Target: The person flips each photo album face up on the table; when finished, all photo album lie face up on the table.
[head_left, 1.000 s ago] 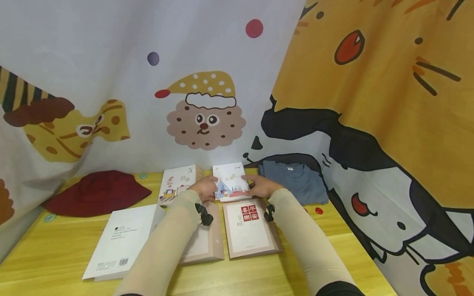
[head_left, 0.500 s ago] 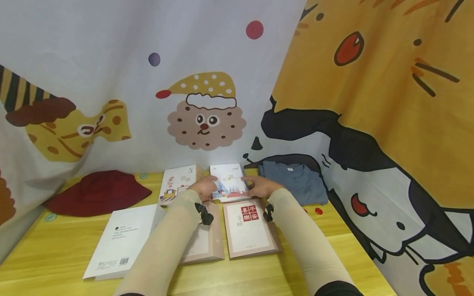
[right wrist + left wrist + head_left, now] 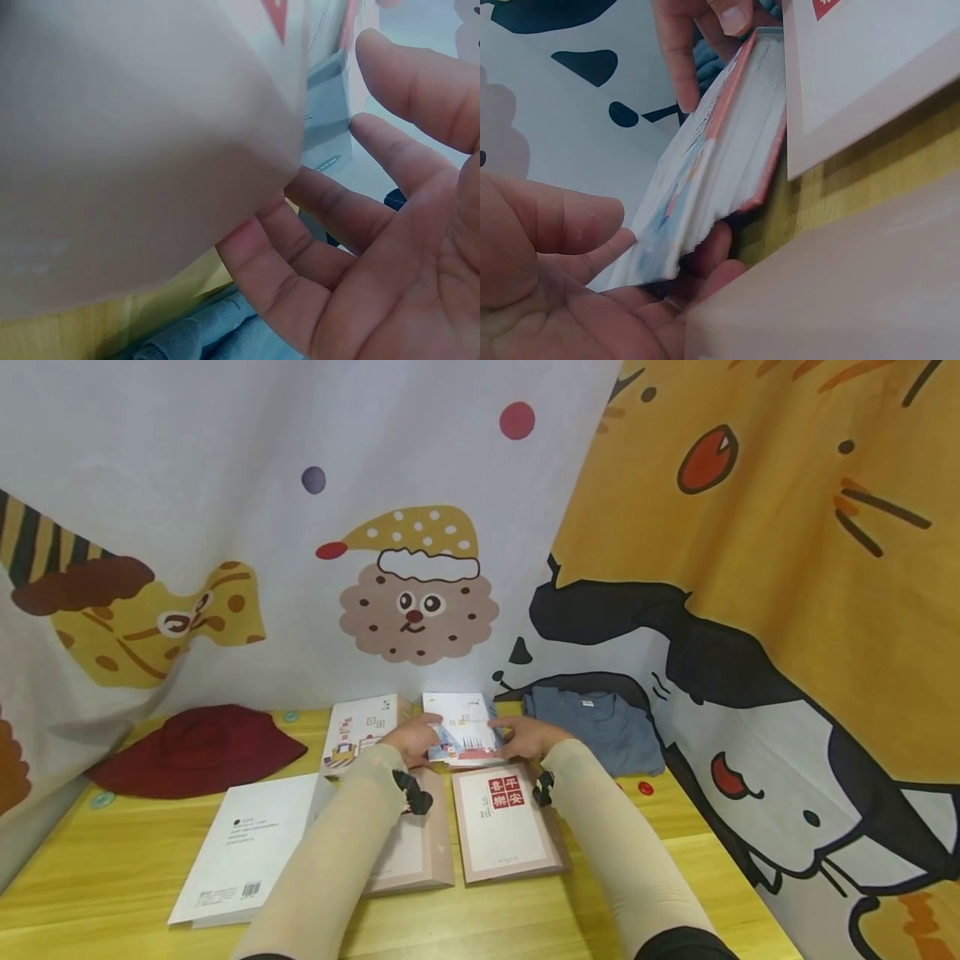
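Note:
An illustrated book (image 3: 467, 728) lies at the back of the table between both hands. My left hand (image 3: 412, 742) is at its left side, thumb by the cover's edge. In the left wrist view, the left index fingertip touches the illustrated book (image 3: 705, 169) and other fingers reach past its lower corner. My right hand (image 3: 531, 738) is at the opposite side. In the right wrist view, the right hand (image 3: 390, 210) has loosely extended fingers, with the index fingertip against the book's side. A pink-bordered book (image 3: 506, 827) lies in front and hides part of the right fingers there.
Another illustrated book (image 3: 363, 727) lies left of the left hand. A second pink-bordered book (image 3: 431, 852) is partly behind the left sleeve. A white book (image 3: 247, 843), a maroon hat (image 3: 202, 752) and a folded blue shirt (image 3: 596, 731) share the table. A printed curtain (image 3: 420, 443) hangs behind.
The illustrated book between the hands has shifted slightly left, and its front edge now looks uneven. Both hands have stayed nearly in place.

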Available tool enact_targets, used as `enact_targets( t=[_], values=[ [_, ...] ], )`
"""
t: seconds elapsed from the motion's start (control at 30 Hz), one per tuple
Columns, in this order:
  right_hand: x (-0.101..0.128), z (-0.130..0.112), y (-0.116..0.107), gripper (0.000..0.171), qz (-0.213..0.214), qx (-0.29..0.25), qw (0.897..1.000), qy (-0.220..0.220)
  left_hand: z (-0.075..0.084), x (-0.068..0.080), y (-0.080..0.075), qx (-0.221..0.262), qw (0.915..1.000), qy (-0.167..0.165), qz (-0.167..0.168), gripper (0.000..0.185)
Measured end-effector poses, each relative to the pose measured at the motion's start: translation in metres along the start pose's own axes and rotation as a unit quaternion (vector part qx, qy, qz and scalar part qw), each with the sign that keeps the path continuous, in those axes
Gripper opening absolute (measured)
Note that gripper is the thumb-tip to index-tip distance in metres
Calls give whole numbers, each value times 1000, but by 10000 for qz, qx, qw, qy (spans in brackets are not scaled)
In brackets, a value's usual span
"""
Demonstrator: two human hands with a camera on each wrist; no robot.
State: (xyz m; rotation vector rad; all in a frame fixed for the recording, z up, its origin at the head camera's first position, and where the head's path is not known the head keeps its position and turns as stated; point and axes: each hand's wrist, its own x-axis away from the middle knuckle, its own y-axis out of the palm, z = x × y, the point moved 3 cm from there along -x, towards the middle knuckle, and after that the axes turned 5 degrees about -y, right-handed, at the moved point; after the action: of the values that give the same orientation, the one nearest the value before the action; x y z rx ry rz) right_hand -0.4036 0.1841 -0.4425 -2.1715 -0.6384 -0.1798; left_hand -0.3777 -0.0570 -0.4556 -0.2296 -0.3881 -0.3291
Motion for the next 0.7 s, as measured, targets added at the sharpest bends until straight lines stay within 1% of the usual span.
enact_targets(
  t=[0.07, 0.13, 0.23, 0.33, 0.43, 0.53, 0.6, 0.7],
  values=[
    [-1, 0, 0, 79, -3, 2, 10000, 2, 1, 0, 0, -43, 10000, 10, 53, 67],
    [-3, 0, -1, 78, 30, 26, 10000, -9, 1, 0, 0, -14, 9999, 89, 80, 66],
    [-5, -1, -1, 75, 108, -12, 9999, -15, 3, -1, 2, 258, 9994, 246, 33, 67],
    [-5, -2, 0, 72, 197, -53, 9998, 9, 5, -2, 4, 569, 9975, 409, -87, 69],
    [-5, -6, 0, 68, 314, 159, 9993, -96, 5, -2, 5, 741, 9959, 492, -143, 71],
    [-4, -13, 0, 63, 515, 500, 9967, -375, 5, -3, 6, 767, 9954, 570, -106, 71],
    [-4, -18, 1, 61, 685, 577, 9944, -569, 6, -2, 6, 652, 9958, 647, -49, 70],
    [-2, -27, 3, 62, 883, 363, 9921, -808, 9, 2, 7, 447, 9963, 734, 15, 70]
  ],
)
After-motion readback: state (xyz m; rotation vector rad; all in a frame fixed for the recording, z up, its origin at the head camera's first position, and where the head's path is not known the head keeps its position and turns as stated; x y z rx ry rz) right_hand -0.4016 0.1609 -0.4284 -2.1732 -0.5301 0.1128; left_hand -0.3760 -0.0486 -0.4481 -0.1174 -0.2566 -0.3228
